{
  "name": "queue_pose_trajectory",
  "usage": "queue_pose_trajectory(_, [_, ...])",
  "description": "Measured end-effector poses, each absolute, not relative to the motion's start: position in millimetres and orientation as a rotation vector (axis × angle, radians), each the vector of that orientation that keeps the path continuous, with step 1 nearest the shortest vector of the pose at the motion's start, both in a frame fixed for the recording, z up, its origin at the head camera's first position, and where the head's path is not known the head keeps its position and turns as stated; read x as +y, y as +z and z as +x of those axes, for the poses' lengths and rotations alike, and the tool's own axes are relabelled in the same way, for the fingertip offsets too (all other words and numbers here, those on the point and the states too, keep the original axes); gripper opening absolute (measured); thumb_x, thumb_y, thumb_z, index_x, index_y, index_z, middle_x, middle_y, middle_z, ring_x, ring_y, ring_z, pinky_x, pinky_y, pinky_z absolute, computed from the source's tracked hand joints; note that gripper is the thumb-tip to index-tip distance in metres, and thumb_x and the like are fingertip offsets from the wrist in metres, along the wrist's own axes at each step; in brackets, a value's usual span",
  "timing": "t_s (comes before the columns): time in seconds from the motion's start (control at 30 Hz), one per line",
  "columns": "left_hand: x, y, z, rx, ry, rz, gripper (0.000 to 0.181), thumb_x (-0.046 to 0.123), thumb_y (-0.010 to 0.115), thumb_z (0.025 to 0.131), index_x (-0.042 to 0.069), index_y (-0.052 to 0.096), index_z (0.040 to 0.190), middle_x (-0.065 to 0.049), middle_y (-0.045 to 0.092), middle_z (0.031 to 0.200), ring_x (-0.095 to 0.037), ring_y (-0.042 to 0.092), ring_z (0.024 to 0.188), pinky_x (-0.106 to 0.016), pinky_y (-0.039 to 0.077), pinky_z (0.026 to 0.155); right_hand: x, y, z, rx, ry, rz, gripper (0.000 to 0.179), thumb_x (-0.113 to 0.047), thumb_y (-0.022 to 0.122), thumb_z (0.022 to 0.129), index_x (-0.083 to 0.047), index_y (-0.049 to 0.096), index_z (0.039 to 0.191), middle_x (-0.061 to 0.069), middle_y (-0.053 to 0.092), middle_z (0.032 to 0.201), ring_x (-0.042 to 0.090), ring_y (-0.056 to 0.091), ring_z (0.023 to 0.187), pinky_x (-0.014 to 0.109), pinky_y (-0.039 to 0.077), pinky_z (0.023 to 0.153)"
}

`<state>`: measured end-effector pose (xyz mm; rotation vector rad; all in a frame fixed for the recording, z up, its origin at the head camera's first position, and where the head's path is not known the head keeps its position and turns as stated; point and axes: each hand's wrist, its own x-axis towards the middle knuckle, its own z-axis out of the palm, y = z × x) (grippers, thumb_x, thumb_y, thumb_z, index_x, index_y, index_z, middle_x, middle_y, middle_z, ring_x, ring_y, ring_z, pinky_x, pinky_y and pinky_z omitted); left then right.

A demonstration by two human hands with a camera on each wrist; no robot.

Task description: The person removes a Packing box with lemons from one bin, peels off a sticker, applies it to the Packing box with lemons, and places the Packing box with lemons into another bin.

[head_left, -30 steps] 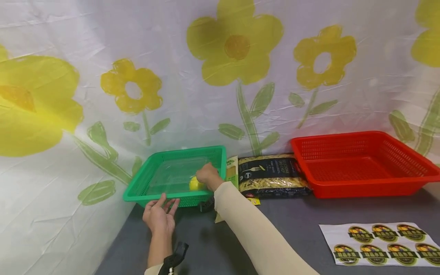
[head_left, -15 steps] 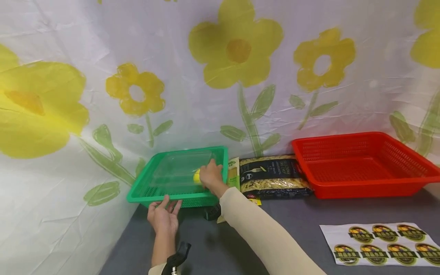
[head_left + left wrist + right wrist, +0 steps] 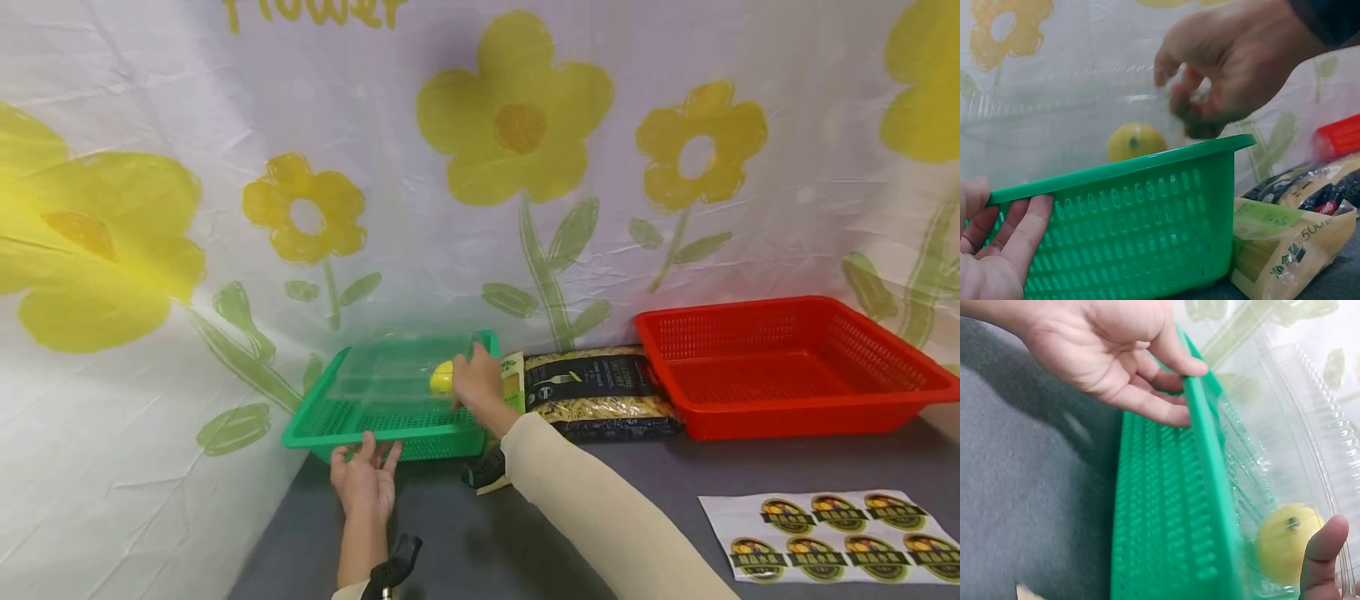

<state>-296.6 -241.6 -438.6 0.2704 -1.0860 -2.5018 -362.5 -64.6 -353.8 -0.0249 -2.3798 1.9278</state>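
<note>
Raised: one clear box [image 3: 397, 375], one lemon [image 3: 442, 377] | right hand [image 3: 477, 385] fingers pinching box; left hand [image 3: 365, 482] spread on one green basket [image 3: 375, 429]

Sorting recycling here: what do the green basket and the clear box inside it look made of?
Green basket: apparently moulded plastic, semi-glossy, with rows of punched slots. Clear box: likely thin, glossy transparent plastic, ribbed at the edges; the yellow fruit shows through.

Beside the left hand [image 3: 365, 483], a perforated green plastic basket [image 3: 352, 425] looks matt; near the right hand [image 3: 476, 385], a clear plastic clamshell box [image 3: 390, 379] is glossy and ribbed, holding a smooth-skinned lemon [image 3: 442, 377].
</note>
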Motion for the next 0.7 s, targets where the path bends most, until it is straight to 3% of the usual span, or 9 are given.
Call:
queue_pose_trajectory(0.07, [-241, -440, -296, -1.085, -2.514, 0.257, 0.031, 0.023, 0.058, 0.1, 0.008, 0.031, 0.105, -0.008, 0.042, 0.121, -0.022, 0.065, 0.1, -0.04, 0.057, 0.097, -56, -350, -359, -2.379, 1.925, -0.016, 0.058, -0.024, 0.039, 0.106, -0.011, 0.027, 0.161, 0.031, 0.055, 0.138, 0.027, 0.06, 0.044, 0.036, 0.051, 0.041])
queue_pose_trajectory(0.17, [-241, -439, -295, -1.079, -2.535, 0.245, 0.033, 0.024, 0.058, 0.099, 0.009, 0.03, 0.107, -0.008, 0.042, 0.123, -0.023, 0.064, 0.103, -0.042, 0.054, 0.102, -42, -343, -352, -2.356, 1.932, 0.001, 0.058, -0.024, 0.038, 0.105, -0.012, 0.028, 0.161, 0.022, 0.071, 0.102, 0.019, 0.052, 0.037, 0.036, 0.054, 0.044])
queue_pose_trajectory(0.23, [-243, -438, -293, -1.068, -2.556, 0.25, 0.032, 0.024, 0.058, 0.099, 0.01, 0.029, 0.106, -0.007, 0.043, 0.123, -0.024, 0.064, 0.101, -0.044, 0.052, 0.105, -33, -339, -348, -2.345, 1.942, -0.005, 0.058, -0.024, 0.038, 0.104, -0.013, 0.029, 0.161, 0.011, 0.063, 0.064, 0.015, 0.048, 0.034, 0.037, 0.055, 0.046])
queue_pose_trajectory(0.27, [-245, -438, -292, -1.065, -2.565, 0.246, 0.033, 0.024, 0.057, 0.099, 0.011, 0.028, 0.105, -0.007, 0.043, 0.123, -0.023, 0.065, 0.1, -0.045, 0.051, 0.105, -29, -337, -345, -2.332, 1.956, -0.016, 0.058, -0.023, 0.038, 0.104, -0.015, 0.03, 0.161, 0.008, 0.053, 0.053, 0.014, 0.046, 0.034, 0.036, 0.055, 0.045])
queue_pose_trajectory(0.33, [-246, -436, -291, -1.066, -2.574, 0.239, 0.031, 0.024, 0.055, 0.101, 0.012, 0.027, 0.104, -0.007, 0.043, 0.122, -0.023, 0.065, 0.098, -0.045, 0.051, 0.105, -20, -334, -339, -2.292, 1.99, -0.036, 0.058, -0.023, 0.039, 0.103, -0.016, 0.032, 0.16, 0.0, 0.05, 0.053, 0.013, 0.045, 0.034, 0.034, 0.055, 0.045])
queue_pose_trajectory(0.47, [-246, -435, -290, -1.053, -2.592, 0.195, 0.028, 0.022, 0.052, 0.103, 0.012, 0.026, 0.103, -0.006, 0.046, 0.116, -0.023, 0.065, 0.095, -0.043, 0.055, 0.101, -2, -323, -328, -2.243, 2.017, -0.121, 0.059, -0.024, 0.042, 0.1, -0.019, 0.037, 0.158, 0.007, 0.057, 0.063, 0.013, 0.044, 0.036, 0.03, 0.054, 0.044])
queue_pose_trajectory(0.63, [-241, -435, -292, -1.054, -2.593, 0.192, 0.024, 0.023, 0.05, 0.104, 0.012, 0.028, 0.106, -0.005, 0.049, 0.116, -0.022, 0.064, 0.097, -0.043, 0.054, 0.102, 24, -313, -315, -2.186, 2.033, -0.152, 0.06, -0.022, 0.045, 0.096, -0.02, 0.041, 0.156, 0.014, 0.067, 0.092, 0.013, 0.044, 0.038, 0.029, 0.054, 0.045])
queue_pose_trajectory(0.7, [-238, -436, -293, -1.07, -2.59, 0.195, 0.025, 0.025, 0.049, 0.104, 0.012, 0.028, 0.107, -0.005, 0.047, 0.119, -0.022, 0.062, 0.099, -0.044, 0.051, 0.106, 35, -312, -311, -2.159, 2.044, -0.152, 0.061, -0.021, 0.046, 0.094, -0.019, 0.043, 0.155, 0.011, 0.066, 0.09, 0.012, 0.043, 0.039, 0.029, 0.053, 0.045])
